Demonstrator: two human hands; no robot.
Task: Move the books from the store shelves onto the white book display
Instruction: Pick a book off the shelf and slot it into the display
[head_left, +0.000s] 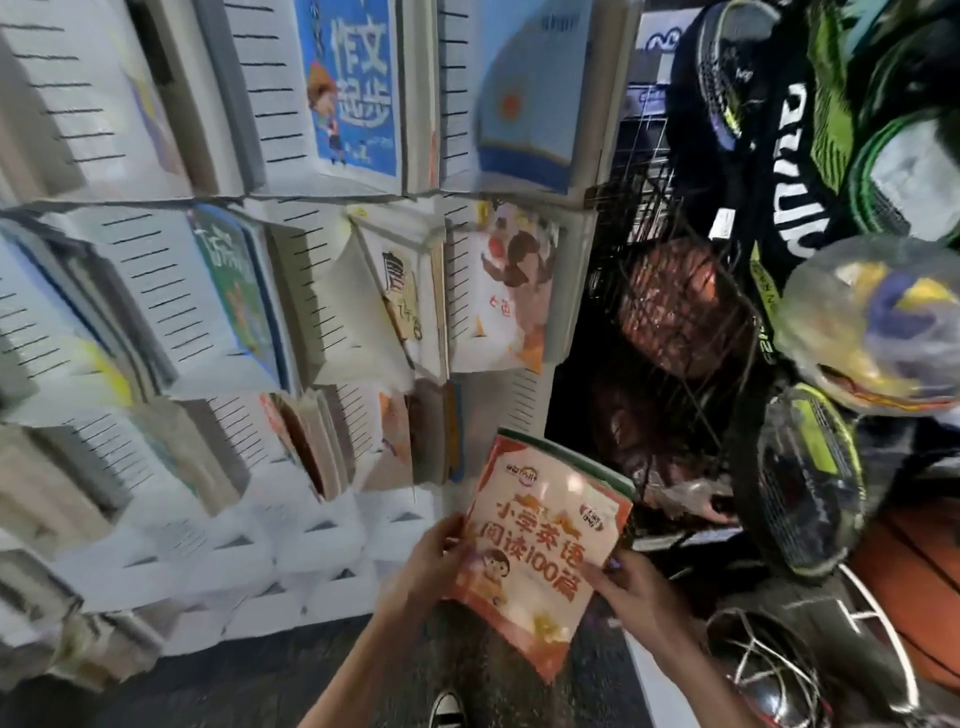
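Both hands hold one orange book (540, 551) low and near, just right of the white book display (332, 545); the left hand (434, 564) grips its left edge, fingers curled round the cover, and the right hand (631, 584) grips the right edge with the thumb laid over the front; the cover faces up, tilted, with large orange characters and a cartoon child on it; a green edge shows along its top, though whether that is a second book behind cannot be told.

The display fills the left and far part of the scene; its slotted white pockets stand in rows, most already holding books; a blue book (353, 88) with a cartoon figure sits in an upper pocket, a green book (236, 286) in the middle row to the left, and a white book with a child in orange (511, 291) in the pocket above the held one.

To the right, well apart from the display, a black wire rack (670, 291) holds a basketball (672, 306); racket bags in black and green (810, 156) hang beside it, and a wrapped ball (878, 322) lies at the far right; a shoe (447, 709) shows on the dark floor (208, 686) below the hands.
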